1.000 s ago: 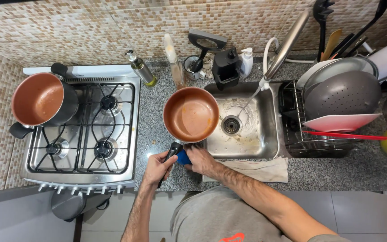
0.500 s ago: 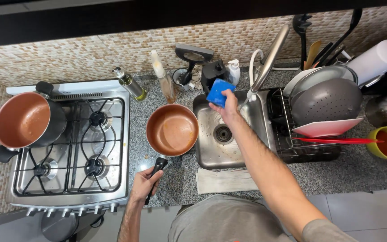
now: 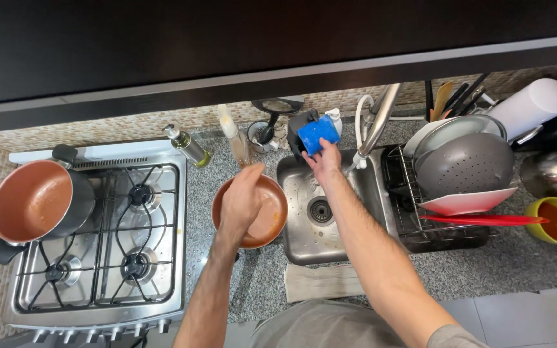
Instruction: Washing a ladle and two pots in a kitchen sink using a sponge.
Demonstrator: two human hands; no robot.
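Note:
My right hand (image 3: 322, 160) is stretched to the back of the steel sink (image 3: 349, 212) and grips a blue sponge (image 3: 317, 132), held against a dark holder beside the faucet (image 3: 378, 122). My left hand (image 3: 243, 201) hovers over a copper-coloured frying pan (image 3: 272, 216) that rests on the granite counter at the sink's left rim. Its fingers point toward a pale bottle (image 3: 234, 136) at the wall and nothing shows in them. The pan's handle is mostly hidden under my left forearm.
A steel gas stove (image 3: 98, 251) stands at left with a copper-lined pot (image 3: 33, 201) on a back burner. An oil bottle (image 3: 189, 148) stands behind it. Right of the sink, a dish rack (image 3: 420, 225) holds a grey colander (image 3: 465, 164). A yellow cup (image 3: 556, 222) and a folded cloth (image 3: 323, 280) lie nearby.
My left hand has let go of the pan's handle and moved up over the pan. My right hand carried the sponge from the counter's front edge to the back of the sink.

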